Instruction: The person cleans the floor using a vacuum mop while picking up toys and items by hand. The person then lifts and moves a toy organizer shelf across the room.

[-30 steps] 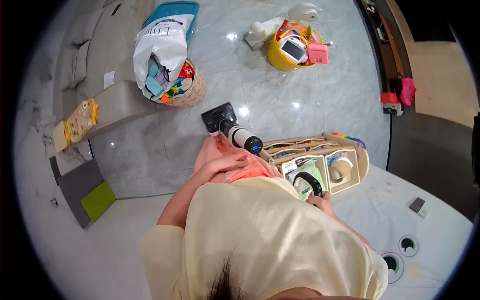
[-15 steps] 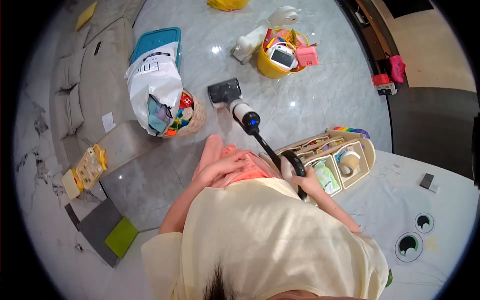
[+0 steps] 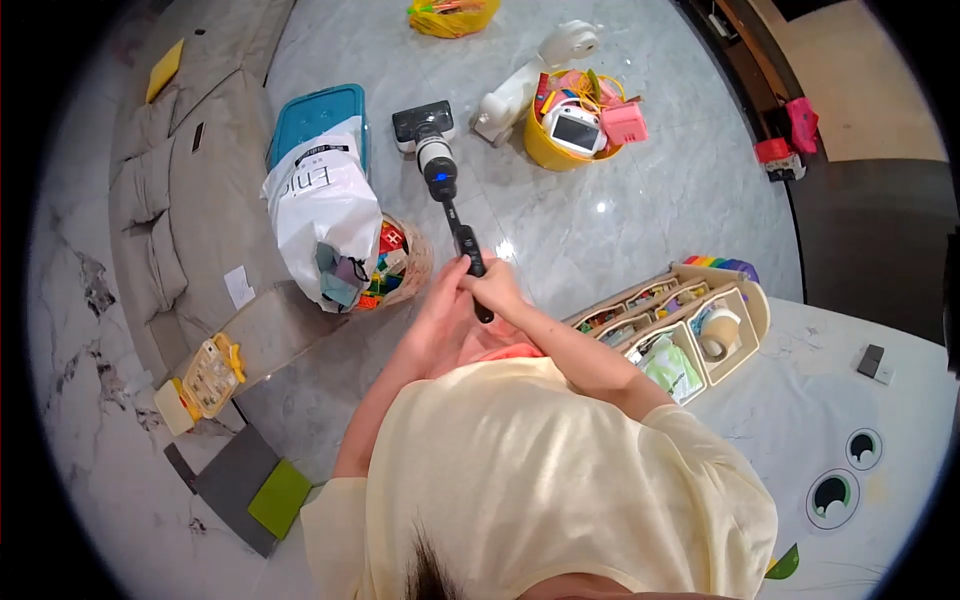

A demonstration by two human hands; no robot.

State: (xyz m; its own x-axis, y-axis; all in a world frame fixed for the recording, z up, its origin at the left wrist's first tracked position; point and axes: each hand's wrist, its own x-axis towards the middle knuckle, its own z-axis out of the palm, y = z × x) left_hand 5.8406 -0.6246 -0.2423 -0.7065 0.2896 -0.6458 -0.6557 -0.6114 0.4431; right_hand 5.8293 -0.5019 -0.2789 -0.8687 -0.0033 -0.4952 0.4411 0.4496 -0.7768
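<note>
A cordless stick vacuum cleaner (image 3: 437,158) stretches away from me over the grey floor, its dark wide head flat on the tiles and a blue light glowing on its body. My right hand (image 3: 495,288) is closed around its black handle, whose end sticks out below the fingers. From the other side, my left hand (image 3: 446,295) meets the handle beside the right one, fingers closed against it; part of its grip is hidden.
Left of the vacuum stand a toy basket (image 3: 415,275), a white plastic bag (image 3: 318,205) and a blue lid (image 3: 345,100). A yellow toy bucket (image 3: 555,155) and a white object (image 3: 510,95) are ahead right. An organizer (image 3: 720,375) sits on the white table (image 3: 760,420); a sofa (image 3: 215,210) lines the left.
The vacuum head has moved forward and slightly left. My right hand has brought the handle forward to my middle, and my left hand has left my lap to join it.
</note>
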